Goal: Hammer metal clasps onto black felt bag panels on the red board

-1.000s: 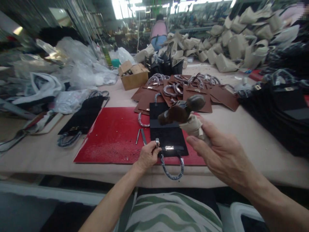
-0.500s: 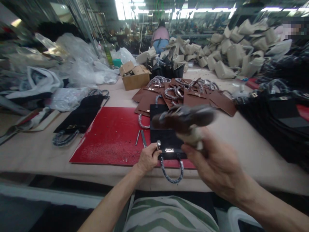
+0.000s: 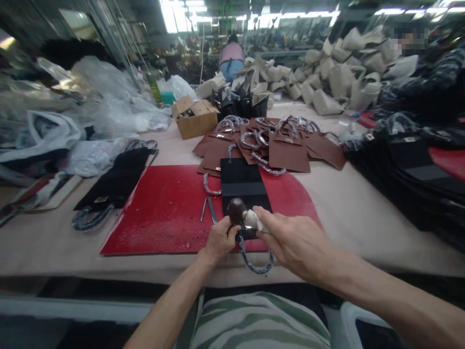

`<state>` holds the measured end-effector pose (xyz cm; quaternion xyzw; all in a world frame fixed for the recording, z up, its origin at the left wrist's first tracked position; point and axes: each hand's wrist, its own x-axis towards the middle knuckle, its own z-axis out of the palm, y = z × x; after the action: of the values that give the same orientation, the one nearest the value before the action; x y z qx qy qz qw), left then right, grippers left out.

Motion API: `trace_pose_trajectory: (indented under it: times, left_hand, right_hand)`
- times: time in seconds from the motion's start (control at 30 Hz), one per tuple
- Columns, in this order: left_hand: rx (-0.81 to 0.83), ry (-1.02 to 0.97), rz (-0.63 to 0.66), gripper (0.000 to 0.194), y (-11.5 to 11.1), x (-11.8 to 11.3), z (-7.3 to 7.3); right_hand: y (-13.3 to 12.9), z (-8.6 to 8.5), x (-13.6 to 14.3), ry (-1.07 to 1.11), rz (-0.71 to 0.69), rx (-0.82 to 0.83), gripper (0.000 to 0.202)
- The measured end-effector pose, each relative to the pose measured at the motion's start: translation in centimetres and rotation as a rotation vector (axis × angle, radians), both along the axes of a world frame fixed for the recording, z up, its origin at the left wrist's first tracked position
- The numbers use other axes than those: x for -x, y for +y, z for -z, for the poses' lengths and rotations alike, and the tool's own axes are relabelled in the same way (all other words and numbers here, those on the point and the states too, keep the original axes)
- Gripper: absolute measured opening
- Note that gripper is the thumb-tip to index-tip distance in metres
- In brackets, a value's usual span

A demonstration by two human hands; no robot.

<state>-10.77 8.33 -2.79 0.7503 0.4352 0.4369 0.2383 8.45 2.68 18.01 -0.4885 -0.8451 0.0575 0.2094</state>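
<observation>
A black bag panel [image 3: 244,182] lies on the red board [image 3: 165,208], its wrapped handle [image 3: 257,266] looping over the near edge. My left hand [image 3: 220,237] pinches a small metal tool at the panel's left near corner; the hammer head now hides that tool. My right hand [image 3: 286,237] is closed round the pale handle of a hammer [image 3: 237,210]. The dark hammer head is right above my left fingertips. Two thin metal tools [image 3: 211,211] lie on the board just left of the panel.
Brown bag panels [image 3: 289,154] with wrapped handles are heaped behind the board. Another black panel [image 3: 118,177] lies left, and a stack of black ones [image 3: 395,179] right. A cardboard box [image 3: 197,121] is farther back. A person [image 3: 231,59] stands in the background.
My right hand has brought the hammer down and left, from raised above the panel to my left fingertips. My left hand keeps its grip. The whole view has shifted slightly.
</observation>
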Motion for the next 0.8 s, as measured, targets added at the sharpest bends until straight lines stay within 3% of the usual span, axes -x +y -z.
trace_pose_trajectory:
  times: [0.1, 0.2, 0.27, 0.37, 0.47, 0.6, 0.8]
  left_hand:
    - [0.04, -0.003, 0.01, 0.013, -0.1, 0.0, -0.2]
    - [0.048, -0.014, -0.005, 0.011, -0.2, 0.1, 0.0]
    - [0.028, -0.024, -0.005, 0.011, -0.1, 0.1, 0.2]
    - [0.011, -0.026, 0.003, 0.012, -0.1, 0.2, 0.6]
    - [0.018, -0.02, 0.011, 0.015, -0.1, 0.4, 0.8]
    - [0.048, -0.007, 0.014, 0.018, 0.0, 0.6, 0.6]
    - [0.044, -0.016, 0.043, 0.013, -0.1, 0.9, 0.2]
  right_hand:
    - [0.1, 1.9, -2.1, 0.009, 0.089, 0.197, 0.019]
    - [0.2, 4.2, -5.7, 0.22, 0.267, 0.461, 0.024]
    - [0.2, 6.7, -8.7, 0.41, 0.447, 0.603, 0.03]
    - [0.3, 10.8, -13.3, 0.457, 0.755, 0.574, 0.03]
    - [0.2, 13.1, -16.3, 0.287, 0.883, 0.428, 0.031]
    - [0.1, 14.4, -15.0, 0.162, 0.813, 0.19, 0.025]
    - [0.5, 18.0, -6.9, 0.131, 0.454, 0.084, 0.036]
